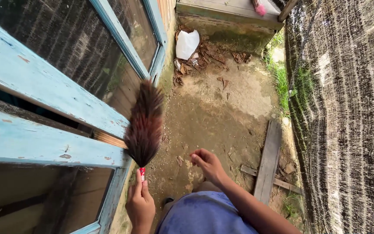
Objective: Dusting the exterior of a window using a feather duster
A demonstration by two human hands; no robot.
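Dark brown-and-black feather duster with a red handle [145, 125] is standing upright against the weathered pale-blue wooden window frame [44, 86], plume blurring slightly. Left hand [140, 203] is gripping the handle low, fingers closed round it. Right hand [208, 164] is hanging free, loosely curled, holding nothing. Risk, as I judge it: the low grip is leaving the plume whippy, so it may be snagging on peeling paint or splinters. Grey plank [268, 162], dry leaves [208, 54] and white bag [187, 43] are lying on the dirt path, crowding the footing; woven mat fence [351, 108] is hemming in the right.

I see a dark brown, reddish-tipped feather duster [145, 125] with a red handle [142, 172], a chipped pale-blue window frame [44, 82], and blue shorts [204, 216].
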